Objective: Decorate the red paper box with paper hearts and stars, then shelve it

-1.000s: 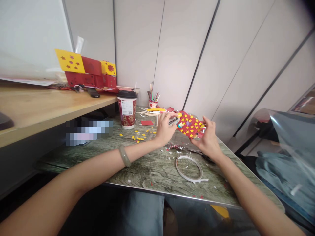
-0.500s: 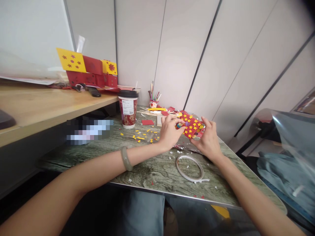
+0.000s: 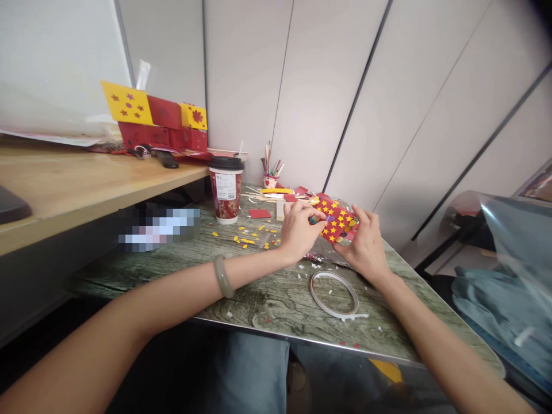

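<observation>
A red paper piece (image 3: 335, 214) covered with yellow stars is raised above the table, tilted, between my two hands. My right hand (image 3: 364, 244) grips its right and lower edge between thumb and fingers. Colourful rounded bits (image 3: 350, 229) show beside those fingers. From the left, my left hand (image 3: 302, 230) closes on the same piece, its fingertips pressed at a small purple patch (image 3: 330, 218) on the face. Something teal shows between its fingers, mostly hidden. Below my hands lies a roll of white double-sided tape (image 3: 314, 294) with a loose end.
Yellow and white paper scraps (image 3: 245, 241) litter the table (image 3: 267, 299). A lidded paper cup (image 3: 226, 192) stands left, a pen holder (image 3: 271, 181) behind, and a red card (image 3: 259, 213) between. Red and yellow paper boxes (image 3: 164, 112) sit on the wooden shelf (image 3: 86, 190).
My left fingertips have moved slightly right across the red paper piece, onto the purple patch. My right hand keeps its grip. The view has shifted a little.
</observation>
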The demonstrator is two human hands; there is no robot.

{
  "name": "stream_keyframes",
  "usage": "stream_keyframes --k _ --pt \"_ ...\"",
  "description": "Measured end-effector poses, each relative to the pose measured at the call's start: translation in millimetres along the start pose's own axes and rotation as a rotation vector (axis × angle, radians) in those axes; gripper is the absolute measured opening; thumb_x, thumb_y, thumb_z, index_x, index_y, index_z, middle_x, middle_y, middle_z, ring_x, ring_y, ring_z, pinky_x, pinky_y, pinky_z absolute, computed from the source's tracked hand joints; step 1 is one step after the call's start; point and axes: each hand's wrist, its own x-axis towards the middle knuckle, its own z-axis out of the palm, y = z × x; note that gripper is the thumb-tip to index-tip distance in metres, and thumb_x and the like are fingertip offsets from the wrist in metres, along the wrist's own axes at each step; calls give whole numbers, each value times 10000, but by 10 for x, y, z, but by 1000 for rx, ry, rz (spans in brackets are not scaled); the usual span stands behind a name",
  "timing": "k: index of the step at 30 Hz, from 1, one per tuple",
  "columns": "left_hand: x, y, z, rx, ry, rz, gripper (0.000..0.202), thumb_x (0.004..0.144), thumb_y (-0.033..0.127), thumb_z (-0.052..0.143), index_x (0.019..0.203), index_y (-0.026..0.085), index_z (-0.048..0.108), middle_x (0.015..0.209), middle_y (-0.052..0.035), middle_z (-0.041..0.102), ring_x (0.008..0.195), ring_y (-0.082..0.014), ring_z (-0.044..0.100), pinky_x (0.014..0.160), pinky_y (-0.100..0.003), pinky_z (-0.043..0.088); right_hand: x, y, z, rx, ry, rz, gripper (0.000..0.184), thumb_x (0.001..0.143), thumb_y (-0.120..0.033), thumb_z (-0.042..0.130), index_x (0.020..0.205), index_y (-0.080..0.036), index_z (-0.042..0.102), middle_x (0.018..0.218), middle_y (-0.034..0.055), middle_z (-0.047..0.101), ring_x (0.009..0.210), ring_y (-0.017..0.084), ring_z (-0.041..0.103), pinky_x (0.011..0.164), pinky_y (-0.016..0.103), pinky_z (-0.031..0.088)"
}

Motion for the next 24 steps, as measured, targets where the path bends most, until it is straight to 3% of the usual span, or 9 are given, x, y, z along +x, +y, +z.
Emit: stream_keyframes --k 8,16,24 --pt "-18 50 -47 125 23 65 171 675 330 686 757 197 616 883 -23 561 971 -207 435 872 -353 411 18 -45 -12 -22 -6 -12 809 688 -232 585 1369 -137 159 1143 162 380 1036 312 399 849 479 420" --pt "-5 66 -74 167 36 74 47 699 249 650 722 209 644 872 -8 581 951 -194 449 847 -334 415 20 -54 -15 -55 -7 -16 789 680 -213 590 1352 -116 187 1138 167 394 1013 301 407 849 456 421" --pt "2 70 -78 172 20 51 49 724 221 617 695 216 655 828 6 602 932 -187 456 841 -325 412 19 -54 -8 -82 0 -34 782 682 -202 589 1346 -116 185 1143 168 392 1016 301 404 853 461 423"
